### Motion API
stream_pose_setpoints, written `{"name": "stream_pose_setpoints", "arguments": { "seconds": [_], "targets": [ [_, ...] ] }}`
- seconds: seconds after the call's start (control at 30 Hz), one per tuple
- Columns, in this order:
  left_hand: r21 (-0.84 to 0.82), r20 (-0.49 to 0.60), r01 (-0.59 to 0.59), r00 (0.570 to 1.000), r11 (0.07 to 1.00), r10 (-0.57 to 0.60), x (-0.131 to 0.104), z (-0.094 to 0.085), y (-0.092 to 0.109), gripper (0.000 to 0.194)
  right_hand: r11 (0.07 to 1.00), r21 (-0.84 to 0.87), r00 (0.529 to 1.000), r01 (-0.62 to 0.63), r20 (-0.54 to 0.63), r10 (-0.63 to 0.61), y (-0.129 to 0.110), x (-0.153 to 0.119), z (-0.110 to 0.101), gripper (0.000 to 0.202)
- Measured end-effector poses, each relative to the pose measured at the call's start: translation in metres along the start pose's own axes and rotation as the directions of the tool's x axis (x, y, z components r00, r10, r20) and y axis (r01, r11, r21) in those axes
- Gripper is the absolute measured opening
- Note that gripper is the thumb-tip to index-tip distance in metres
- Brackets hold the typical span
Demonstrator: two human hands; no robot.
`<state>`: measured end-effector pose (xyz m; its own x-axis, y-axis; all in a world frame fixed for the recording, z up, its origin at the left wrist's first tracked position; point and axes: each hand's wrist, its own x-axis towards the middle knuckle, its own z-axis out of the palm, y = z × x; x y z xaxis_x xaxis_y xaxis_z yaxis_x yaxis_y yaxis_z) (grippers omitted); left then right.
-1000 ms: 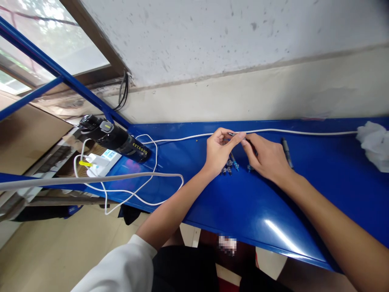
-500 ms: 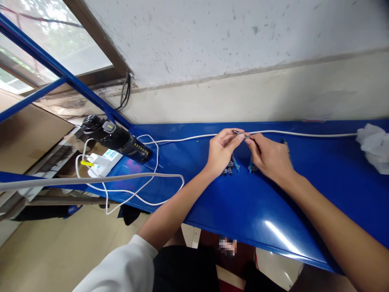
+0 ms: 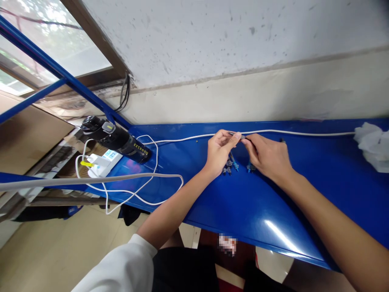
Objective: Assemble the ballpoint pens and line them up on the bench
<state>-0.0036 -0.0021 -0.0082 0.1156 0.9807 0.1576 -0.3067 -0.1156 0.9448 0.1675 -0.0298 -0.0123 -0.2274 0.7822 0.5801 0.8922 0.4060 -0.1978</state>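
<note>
A slim dark pen [image 3: 243, 137] is held between my two hands just above the blue table. My left hand [image 3: 219, 151] pinches its left part between thumb and fingers. The fingers of my right hand [image 3: 270, 156] are closed on its right end and hide most of that end. Beneath my left hand lie several slim pen-like pieces with clear and blue ends [image 3: 235, 164]. Another blue-ended piece [image 3: 250, 167] shows from under my right hand, partly covered. Behind my right knuckles, the end of one more dark pen-like piece [image 3: 283, 140] peeks out.
A black bottle [image 3: 121, 140] stands at the table's left end by a white power strip [image 3: 105, 163]. White cable [image 3: 182, 139] loops there and runs along the back by the wall. A crumpled white plastic bag [image 3: 373, 147] sits far right. A blue metal frame [image 3: 65, 77] rises left.
Both hands have shifted slightly left with the pen. My right fingers now sit closer to my left thumb, and less of the pen shows between them.
</note>
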Motion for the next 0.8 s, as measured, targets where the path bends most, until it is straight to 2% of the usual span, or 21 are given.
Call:
{"name": "stream_pose_setpoints", "arguments": {
  "seconds": [0.2,0.4,0.53,0.7,0.8],
  "targets": [
    [-0.031,-0.010,-0.009,1.000,0.999,0.009,-0.0001,0.0009,0.0021,0.036,1.000,-0.008,0.999,0.027,0.017,-0.027,-0.0001,-0.0008,0.0023,0.043],
    [-0.117,0.013,0.087,0.996,0.989,-0.086,-0.0017,0.0044,0.0062,0.042,0.999,0.018,0.998,0.031,0.046,-0.032,0.0007,-0.0023,0.0029,0.041],
    [-0.141,0.007,0.079,0.997,0.987,-0.078,-0.0009,0.0042,0.0053,0.034,0.999,0.022,0.999,0.026,0.038,-0.026,0.0004,-0.0027,0.0034,0.039],
    [-0.031,-0.013,0.003,1.000,1.000,-0.004,0.0012,0.0024,0.0034,0.028,1.000,-0.012,0.998,0.023,0.063,-0.022,-0.0007,-0.0031,0.0050,0.043],
    [0.030,-0.054,-0.001,0.999,1.000,0.002,0.0018,0.0023,0.0029,0.030,1.000,-0.004,0.998,0.025,0.053,-0.024,-0.0010,-0.0031,0.0050,0.045]
  ]
}}
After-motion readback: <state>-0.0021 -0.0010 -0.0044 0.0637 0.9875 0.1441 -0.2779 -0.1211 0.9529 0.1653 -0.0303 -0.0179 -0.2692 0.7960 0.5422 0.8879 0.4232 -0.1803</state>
